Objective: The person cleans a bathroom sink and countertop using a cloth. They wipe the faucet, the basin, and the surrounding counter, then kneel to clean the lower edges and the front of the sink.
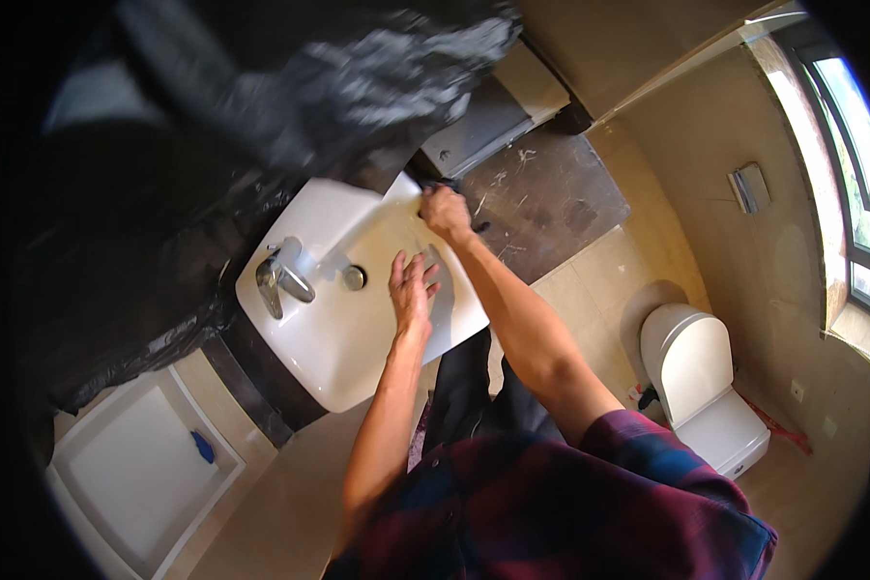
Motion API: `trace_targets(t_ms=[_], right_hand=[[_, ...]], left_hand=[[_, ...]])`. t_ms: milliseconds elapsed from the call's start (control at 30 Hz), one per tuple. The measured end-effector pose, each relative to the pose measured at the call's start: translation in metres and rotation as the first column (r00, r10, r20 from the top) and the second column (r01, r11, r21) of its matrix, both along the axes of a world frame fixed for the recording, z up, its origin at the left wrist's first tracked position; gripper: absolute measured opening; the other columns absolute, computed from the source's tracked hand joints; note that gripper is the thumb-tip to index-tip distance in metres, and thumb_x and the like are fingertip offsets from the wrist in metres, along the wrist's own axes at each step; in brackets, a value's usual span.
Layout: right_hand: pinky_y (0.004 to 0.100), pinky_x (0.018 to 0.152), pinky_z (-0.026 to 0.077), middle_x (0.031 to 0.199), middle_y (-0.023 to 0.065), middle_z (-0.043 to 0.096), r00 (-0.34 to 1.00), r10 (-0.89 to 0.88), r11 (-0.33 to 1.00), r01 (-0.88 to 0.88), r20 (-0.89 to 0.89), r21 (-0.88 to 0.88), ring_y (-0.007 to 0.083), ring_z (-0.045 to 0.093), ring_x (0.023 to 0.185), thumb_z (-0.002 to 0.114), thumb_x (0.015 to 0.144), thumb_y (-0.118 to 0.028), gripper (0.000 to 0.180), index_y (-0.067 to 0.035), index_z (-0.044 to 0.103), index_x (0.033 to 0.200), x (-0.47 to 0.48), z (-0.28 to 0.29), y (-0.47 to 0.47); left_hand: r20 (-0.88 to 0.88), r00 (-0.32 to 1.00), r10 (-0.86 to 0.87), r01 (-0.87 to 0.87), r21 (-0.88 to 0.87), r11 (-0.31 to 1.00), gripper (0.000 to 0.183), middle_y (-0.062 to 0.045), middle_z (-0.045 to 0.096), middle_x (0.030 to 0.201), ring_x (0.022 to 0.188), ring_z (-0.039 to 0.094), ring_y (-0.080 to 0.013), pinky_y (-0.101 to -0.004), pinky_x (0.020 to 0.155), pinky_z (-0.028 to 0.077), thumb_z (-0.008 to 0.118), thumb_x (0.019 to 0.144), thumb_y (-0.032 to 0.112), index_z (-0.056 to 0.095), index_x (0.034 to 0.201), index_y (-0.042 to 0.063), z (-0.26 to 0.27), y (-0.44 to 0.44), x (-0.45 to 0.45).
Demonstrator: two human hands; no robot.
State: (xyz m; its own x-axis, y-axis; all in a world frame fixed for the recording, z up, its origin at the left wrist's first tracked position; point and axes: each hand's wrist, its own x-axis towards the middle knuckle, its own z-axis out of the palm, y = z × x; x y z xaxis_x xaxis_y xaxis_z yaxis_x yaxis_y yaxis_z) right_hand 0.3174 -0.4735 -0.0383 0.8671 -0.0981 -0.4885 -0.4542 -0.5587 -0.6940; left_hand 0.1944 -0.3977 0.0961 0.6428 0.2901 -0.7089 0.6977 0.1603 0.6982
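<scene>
My left hand (410,288) hovers palm-side up over the white ceramic washbasin (348,348), fingers spread, holding nothing. At the basin's far right rim, my right hand (446,210) has its fingers curled. Something dark shows beside its knuckles; whether it is gripped cannot be told. A chrome mixer tap (279,281) stands on the basin's left side, and a round metal drain plug (354,278) sits in the drain hole.
Black plastic sheeting (210,181) hangs along the left and top. A dark marble counter (544,196) adjoins the basin, with a grey box-like unit (478,127) beyond. A toilet (696,362) stands right, below a window (859,167). A white shower tray (130,464) holds a blue object (203,447).
</scene>
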Motion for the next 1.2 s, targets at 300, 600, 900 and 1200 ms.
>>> trace_targets(t_ms=[300, 600, 900, 1200], right_hand=[[0.0539, 0.079, 0.051, 0.087, 0.0304, 0.065, 0.947, -0.213, 0.977, 0.209, 0.242, 0.043, 0.0506, 0.064, 0.088, 0.059, 0.082, -0.014, 0.017, -0.001, 0.068, 0.09, 0.01, 0.041, -0.001], [0.0493, 0.07, 0.049, 0.085, 0.0226, 0.063, 0.479, 0.139, 0.955, 0.165, 0.867, -0.244, 0.0414, 0.06, 0.082, 0.054, 0.081, -0.003, 0.02, 0.003, 0.061, 0.099, 0.126, -0.003, 0.075], [0.0279, 0.056, 0.049, 0.073, 0.0066, 0.064, 0.165, 0.9, 0.202, 0.661, 0.403, -0.722, 0.0143, 0.055, 0.06, 0.057, 0.093, -0.018, 0.036, 0.005, 0.068, 0.118, 0.101, -0.052, 0.02], [0.0627, 0.09, 0.043, 0.123, 0.0105, 0.058, 0.999, 0.045, 0.995, -0.047, -0.014, -0.087, 0.0372, 0.052, 0.114, 0.048, 0.094, -0.03, 0.035, -0.009, 0.066, 0.114, -0.029, 0.044, -0.02]], left_hand=[[-0.032, 0.999, 0.019, -0.022, -0.091, 0.996, 0.061, -0.012, 0.064, 0.128, 0.103, 0.068, -0.0217, -0.0332, 0.077, 0.053, 0.056, 0.103, 0.031, 0.03, 0.153, 0.008, 0.006, 0.012, -0.008], [-0.008, 0.995, 0.102, -0.103, -0.13, 0.986, 0.058, -0.015, 0.064, 0.128, 0.108, 0.067, -0.0256, -0.0349, 0.083, 0.05, 0.052, 0.104, 0.031, 0.03, 0.153, 0.008, 0.035, 0.071, -0.009], [0.01, 0.999, -0.04, 0.042, -0.198, 0.979, 0.058, -0.014, 0.065, 0.125, 0.108, 0.066, -0.0252, -0.0349, 0.083, 0.05, 0.051, 0.105, 0.031, 0.029, 0.153, 0.01, 0.039, 0.083, -0.002], [0.048, 0.957, -0.284, 0.288, -0.21, 0.934, 0.062, -0.014, 0.069, 0.119, 0.102, 0.068, -0.022, -0.0315, 0.079, 0.051, 0.054, 0.104, 0.033, 0.027, 0.154, 0.008, 0.034, 0.038, 0.02]])
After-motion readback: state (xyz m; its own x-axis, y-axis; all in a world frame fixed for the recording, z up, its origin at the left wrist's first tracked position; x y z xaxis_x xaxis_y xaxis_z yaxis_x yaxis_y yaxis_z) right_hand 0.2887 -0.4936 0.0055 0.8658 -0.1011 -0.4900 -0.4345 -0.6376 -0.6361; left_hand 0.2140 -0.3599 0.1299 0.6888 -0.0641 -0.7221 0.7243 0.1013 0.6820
